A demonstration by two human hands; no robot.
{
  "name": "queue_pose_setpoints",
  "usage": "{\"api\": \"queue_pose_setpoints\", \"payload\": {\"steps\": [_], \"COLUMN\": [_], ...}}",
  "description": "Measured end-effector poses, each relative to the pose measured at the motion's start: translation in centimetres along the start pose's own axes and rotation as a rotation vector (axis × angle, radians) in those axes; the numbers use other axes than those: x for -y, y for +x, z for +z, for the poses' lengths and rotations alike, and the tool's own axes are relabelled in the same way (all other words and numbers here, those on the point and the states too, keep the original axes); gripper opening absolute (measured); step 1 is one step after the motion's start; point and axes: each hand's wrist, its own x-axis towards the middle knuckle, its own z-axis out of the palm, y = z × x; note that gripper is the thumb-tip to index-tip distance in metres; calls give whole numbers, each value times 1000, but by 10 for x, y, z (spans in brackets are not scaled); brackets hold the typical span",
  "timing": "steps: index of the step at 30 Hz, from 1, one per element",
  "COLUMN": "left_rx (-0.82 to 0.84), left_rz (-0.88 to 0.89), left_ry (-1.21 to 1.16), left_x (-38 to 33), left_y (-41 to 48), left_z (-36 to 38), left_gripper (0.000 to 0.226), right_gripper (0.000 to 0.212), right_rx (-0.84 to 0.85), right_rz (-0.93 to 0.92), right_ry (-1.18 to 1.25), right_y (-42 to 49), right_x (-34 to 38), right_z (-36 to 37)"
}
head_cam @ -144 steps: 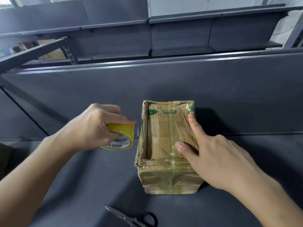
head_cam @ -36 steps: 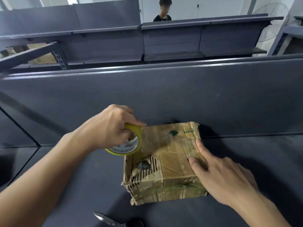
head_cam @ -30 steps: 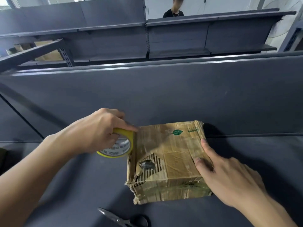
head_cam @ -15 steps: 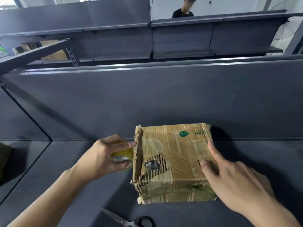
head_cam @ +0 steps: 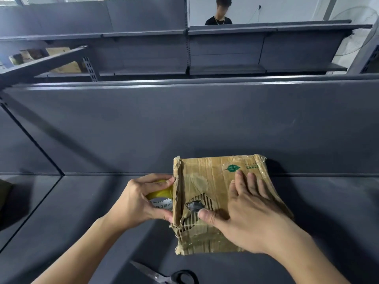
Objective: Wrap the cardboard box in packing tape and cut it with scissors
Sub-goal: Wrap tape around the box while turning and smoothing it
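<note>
- Left hand (head_cam: 137,201) grips the yellow packing tape roll (head_cam: 161,196), pressed against the cardboard box (head_cam: 207,181)'s left side.
- Right hand (head_cam: 246,210) lies flat, fingers straight, atop the box.
- Scissors (head_cam: 164,276) lie on the worktop (head_cam: 82,222), below both hands.

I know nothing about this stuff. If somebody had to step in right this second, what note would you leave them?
Left hand grips the yellow tape roll, pressed against the left side of the cardboard box.
Right hand lies flat on the box top, fingers straight, steadying it.
Scissors lie untouched on the dark surface, nearest you.
Done: glossy tape shows on the box faces.
Left: carry the tape round the box, then cut it with the scissors.
</note>
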Motion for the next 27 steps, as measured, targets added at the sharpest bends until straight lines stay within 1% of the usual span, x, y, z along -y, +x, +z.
{"api": "queue_pose_setpoints", "payload": {"steps": [4,10,14,18,21,24,27], "left_rx": [-6,-34,-53,-56,-44,-76,-114], "left_rz": [12,17,49,60,55,24,-58], "left_ry": [7,41,58,58,70,65,88], "left_x": [2,3,4,5,4,2,1], "left_y": [0,-2,-3,-7,-5,-6,-13], "left_z": [1,3,4,3,5,10,14], "left_gripper": [89,84,84,87,89,84,78], "right_gripper": [130,133,124,115,107,101,101], "right_rx": [4,-79,-157,-201,-249,-322,-391], "right_rz": [-84,-174,-256,-275,-283,-292,-324], "right_ry": [15,19,-15,-29,5,58,109], "right_y": [9,22,26,30,30,29,27], "right_x": [21,62,79,80,74,69,67], "right_z": [3,8,14,19,22,24,26]}}
